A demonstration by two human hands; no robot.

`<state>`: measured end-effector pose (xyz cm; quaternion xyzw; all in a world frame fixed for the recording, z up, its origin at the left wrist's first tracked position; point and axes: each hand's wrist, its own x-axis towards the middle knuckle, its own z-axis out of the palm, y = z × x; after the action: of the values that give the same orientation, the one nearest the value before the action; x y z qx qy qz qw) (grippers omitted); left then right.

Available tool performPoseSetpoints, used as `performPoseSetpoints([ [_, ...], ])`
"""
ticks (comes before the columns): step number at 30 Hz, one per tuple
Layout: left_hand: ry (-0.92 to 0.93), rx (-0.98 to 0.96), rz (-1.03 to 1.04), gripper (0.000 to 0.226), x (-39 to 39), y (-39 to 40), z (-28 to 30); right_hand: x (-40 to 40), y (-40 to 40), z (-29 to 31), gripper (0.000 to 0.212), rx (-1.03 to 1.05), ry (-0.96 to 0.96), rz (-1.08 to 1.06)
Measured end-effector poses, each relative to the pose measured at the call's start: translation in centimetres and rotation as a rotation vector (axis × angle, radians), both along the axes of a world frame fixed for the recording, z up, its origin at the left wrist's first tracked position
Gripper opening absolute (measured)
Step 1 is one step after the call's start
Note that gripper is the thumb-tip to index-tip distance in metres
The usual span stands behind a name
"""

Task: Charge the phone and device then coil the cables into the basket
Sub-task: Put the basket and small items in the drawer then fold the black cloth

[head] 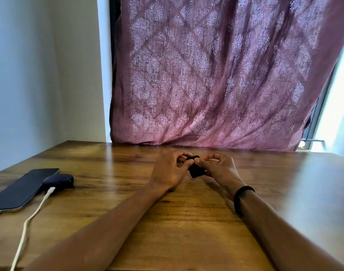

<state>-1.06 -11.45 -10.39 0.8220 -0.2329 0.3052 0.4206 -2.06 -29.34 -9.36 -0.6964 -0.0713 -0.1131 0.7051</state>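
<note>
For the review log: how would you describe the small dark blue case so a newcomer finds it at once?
Start at the wooden table and look to its left side, where a dark phone lies flat. The dark blue case sits against the phone's right edge. Unlike the flat rectangular phone, it is a rounded pebble shape, and a white cable meets its near end.

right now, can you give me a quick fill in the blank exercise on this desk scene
1. The phone lies at the ____ edge of the wooden table.
2. A ____ cable plugs into the dark blue device.
3. Both hands, left hand and right hand, hold a small ____ object.
4. The black band sits on the ____ wrist.

Missing words: left; white; black; right
</note>
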Motion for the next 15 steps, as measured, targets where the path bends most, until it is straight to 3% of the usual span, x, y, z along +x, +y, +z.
performPoseSetpoints([
  [3, -0.029, 0.082, 0.012, 0.03, -0.09, -0.17, -0.07, 0.12, -0.14, -0.08, 0.028, 0.029, 0.007, -0.02],
  [12, 0.039, 0.057, 0.01, 0.011, 0.06, 0.16, -0.22, 0.44, -0.1, -0.18, 0.027, -0.167, -0.044, 0.063],
  [15, 0.118, -0.043, -0.032, 0.009, -0.07, 0.23, -0.12, 0.68, -0.09, -0.21, 0.022, -0.187, -0.057, 0.075],
])
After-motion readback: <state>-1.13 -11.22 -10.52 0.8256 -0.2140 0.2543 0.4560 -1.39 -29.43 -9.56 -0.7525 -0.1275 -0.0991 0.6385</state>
